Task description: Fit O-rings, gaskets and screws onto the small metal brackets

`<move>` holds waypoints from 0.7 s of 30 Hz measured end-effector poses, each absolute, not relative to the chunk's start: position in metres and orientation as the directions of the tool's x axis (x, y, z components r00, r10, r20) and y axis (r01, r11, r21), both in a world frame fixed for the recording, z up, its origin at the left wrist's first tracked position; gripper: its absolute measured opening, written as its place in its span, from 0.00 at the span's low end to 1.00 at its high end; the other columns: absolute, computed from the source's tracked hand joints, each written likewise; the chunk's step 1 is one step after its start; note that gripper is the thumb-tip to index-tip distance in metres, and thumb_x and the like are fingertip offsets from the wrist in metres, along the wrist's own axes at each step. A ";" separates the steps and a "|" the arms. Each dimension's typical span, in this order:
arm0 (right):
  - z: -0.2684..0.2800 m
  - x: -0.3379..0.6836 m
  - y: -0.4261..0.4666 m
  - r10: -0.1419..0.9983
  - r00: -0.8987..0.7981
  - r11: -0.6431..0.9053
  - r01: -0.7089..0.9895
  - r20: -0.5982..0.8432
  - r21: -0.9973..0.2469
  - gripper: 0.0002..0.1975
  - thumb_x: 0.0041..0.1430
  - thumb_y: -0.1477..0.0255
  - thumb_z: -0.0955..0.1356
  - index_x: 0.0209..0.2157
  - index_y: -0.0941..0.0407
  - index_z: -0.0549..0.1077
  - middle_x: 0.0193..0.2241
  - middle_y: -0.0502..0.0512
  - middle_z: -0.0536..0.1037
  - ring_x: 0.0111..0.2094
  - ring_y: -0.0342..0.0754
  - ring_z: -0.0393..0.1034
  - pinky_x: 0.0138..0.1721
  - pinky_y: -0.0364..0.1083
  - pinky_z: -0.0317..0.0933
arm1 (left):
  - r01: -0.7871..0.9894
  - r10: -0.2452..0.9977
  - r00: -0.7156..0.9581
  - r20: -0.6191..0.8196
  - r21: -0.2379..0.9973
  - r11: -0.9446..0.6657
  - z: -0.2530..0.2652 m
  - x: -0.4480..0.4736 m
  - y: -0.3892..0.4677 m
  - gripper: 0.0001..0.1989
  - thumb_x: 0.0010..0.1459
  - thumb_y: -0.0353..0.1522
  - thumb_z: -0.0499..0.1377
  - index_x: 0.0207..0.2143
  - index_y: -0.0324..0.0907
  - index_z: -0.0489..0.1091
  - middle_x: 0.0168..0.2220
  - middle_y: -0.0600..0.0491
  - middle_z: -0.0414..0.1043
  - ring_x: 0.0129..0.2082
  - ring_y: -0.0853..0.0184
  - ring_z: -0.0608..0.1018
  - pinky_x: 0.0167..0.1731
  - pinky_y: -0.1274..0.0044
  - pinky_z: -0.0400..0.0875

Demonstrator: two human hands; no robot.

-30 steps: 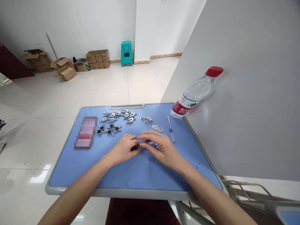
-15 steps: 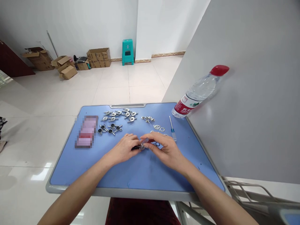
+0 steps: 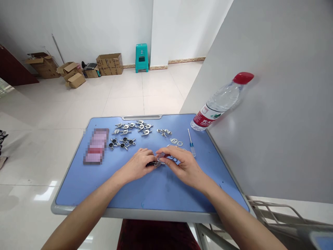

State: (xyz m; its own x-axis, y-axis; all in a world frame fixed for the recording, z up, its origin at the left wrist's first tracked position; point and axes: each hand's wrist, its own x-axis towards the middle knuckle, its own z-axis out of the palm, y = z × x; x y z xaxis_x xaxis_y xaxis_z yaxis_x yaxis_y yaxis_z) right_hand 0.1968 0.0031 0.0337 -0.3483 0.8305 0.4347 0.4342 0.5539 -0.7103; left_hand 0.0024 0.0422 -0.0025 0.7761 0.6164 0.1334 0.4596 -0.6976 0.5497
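Near the table's front middle, my left hand (image 3: 140, 163) is closed around a small metal fitting (image 3: 157, 163) with a dark part, its silver end sticking out beyond the fingertips. My right hand (image 3: 183, 165) pinches a small translucent piece (image 3: 161, 155) between thumb and fingers, right over that silver end. The fingers partly cover both pieces, and the translucent one's exact kind cannot be made out. Just past the right fingers lie dark rings (image 3: 174, 159) and flat metal plates (image 3: 179, 143), some hidden by the hand.
Silver U-shaped metal parts (image 3: 141, 127) and black-centred fittings (image 3: 122, 146) lie beyond my left hand. Small rounded metal pieces (image 3: 164, 132), a screwdriver (image 3: 191, 145) and a water bottle (image 3: 215, 104) are farther right. A blurred pinkish object (image 3: 96, 146) rests left on the blue table (image 3: 125, 198).
My right fingers and the translucent piece have shifted very slightly over the fitting. My left hand stays in place, and the other things on the table have not moved.
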 end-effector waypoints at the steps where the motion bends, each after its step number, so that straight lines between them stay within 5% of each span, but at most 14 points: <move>1: 0.034 0.197 0.003 0.827 -0.350 0.559 0.430 0.440 -0.709 0.08 0.64 0.76 0.63 0.42 0.53 0.72 0.31 0.51 0.77 0.32 0.46 0.70 0.37 0.45 0.65 | 0.464 0.618 0.776 0.131 0.546 -0.698 -0.002 0.002 0.042 0.03 0.62 0.28 0.58 0.38 0.42 0.71 0.38 0.53 0.73 0.40 0.64 0.72 0.44 0.72 0.63; 16: 0.037 0.197 0.004 0.800 -0.386 0.598 0.434 0.460 -0.674 0.07 0.64 0.77 0.63 0.40 0.54 0.71 0.30 0.50 0.76 0.31 0.45 0.69 0.36 0.44 0.64 | 0.472 0.620 0.775 0.125 0.538 -0.699 -0.003 0.002 0.042 0.04 0.62 0.28 0.57 0.38 0.41 0.71 0.35 0.53 0.71 0.38 0.65 0.71 0.43 0.72 0.63; 21: 0.042 0.197 0.003 0.708 -0.509 0.696 0.381 0.490 -0.609 0.10 0.66 0.77 0.60 0.43 0.53 0.71 0.32 0.53 0.77 0.32 0.46 0.68 0.34 0.45 0.63 | 0.499 0.635 0.766 0.103 0.529 -0.687 -0.001 0.003 0.042 0.06 0.64 0.31 0.56 0.33 0.41 0.71 0.30 0.55 0.67 0.35 0.66 0.70 0.39 0.73 0.64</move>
